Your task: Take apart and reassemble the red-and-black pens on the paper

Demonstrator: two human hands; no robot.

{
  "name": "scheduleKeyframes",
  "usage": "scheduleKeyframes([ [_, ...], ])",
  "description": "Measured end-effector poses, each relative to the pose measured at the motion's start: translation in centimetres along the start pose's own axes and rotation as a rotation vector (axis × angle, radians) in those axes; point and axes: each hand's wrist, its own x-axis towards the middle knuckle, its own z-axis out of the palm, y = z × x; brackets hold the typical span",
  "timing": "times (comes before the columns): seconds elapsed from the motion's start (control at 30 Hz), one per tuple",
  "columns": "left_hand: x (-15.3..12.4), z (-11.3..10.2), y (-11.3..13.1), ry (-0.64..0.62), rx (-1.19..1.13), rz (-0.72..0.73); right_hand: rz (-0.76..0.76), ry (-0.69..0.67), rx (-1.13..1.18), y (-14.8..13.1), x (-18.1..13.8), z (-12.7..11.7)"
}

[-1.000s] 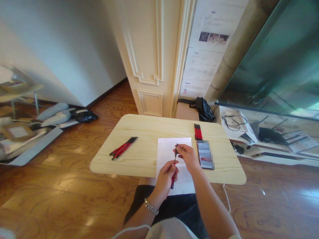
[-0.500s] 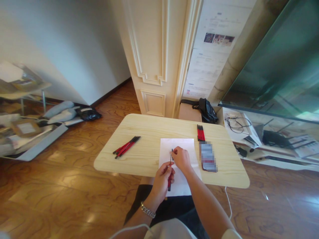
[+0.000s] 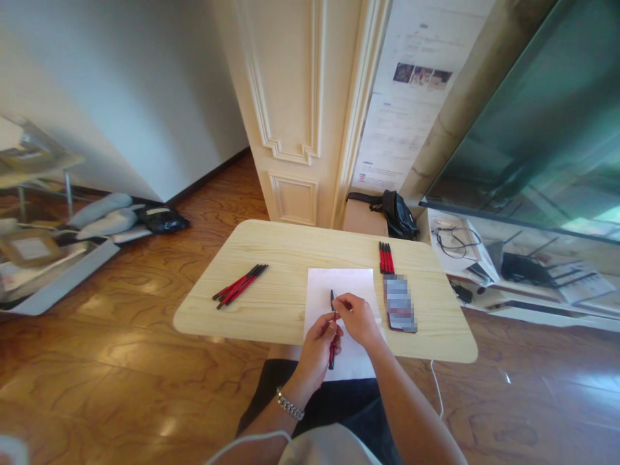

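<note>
My left hand [image 3: 320, 340] is closed around the red barrel of a pen [image 3: 332, 354], whose black end points down toward me. Touching the pen's upper end are the pinched fingers of my right hand [image 3: 356, 315], on its black tip piece [image 3: 332, 298]. The fingers partly hide where the two pieces meet. Both hands are above a white sheet of paper [image 3: 339, 279]. On the left of the table lies a loose bundle of red-and-black pens [image 3: 241, 285]. Several more pens [image 3: 386, 258] lie side by side on the right.
A phone [image 3: 400, 303] with a blurred-out screen lies right of the paper on the light wooden table [image 3: 285, 242]. Beyond the table are a black bag [image 3: 398, 214] and a door panel [image 3: 290, 97]. A white cable [image 3: 437, 391] hangs below the right side.
My right hand has come down toward my left, bringing the black tip piece against the barrel. The thin refill that showed between them is now covered. The view has shifted slightly.
</note>
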Motion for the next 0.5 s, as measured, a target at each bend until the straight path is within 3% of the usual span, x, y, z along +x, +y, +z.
scheduleKeyframes([
  [0.17, -0.2, 0.0, -0.7, -0.014, 0.053, 0.004, 0.126, 0.086, -0.1, 0.7, 1.8, -1.0],
  [0.37, -0.3, -0.4, -0.2, 0.028, 0.059, 0.004, 0.193, 0.035, -0.572, 1.4, 2.6, -0.4],
  [0.5, -0.3, -0.3, 0.1, 0.015, 0.051, 0.009, 0.217, 0.012, -0.639, 1.0, 2.4, -0.2],
])
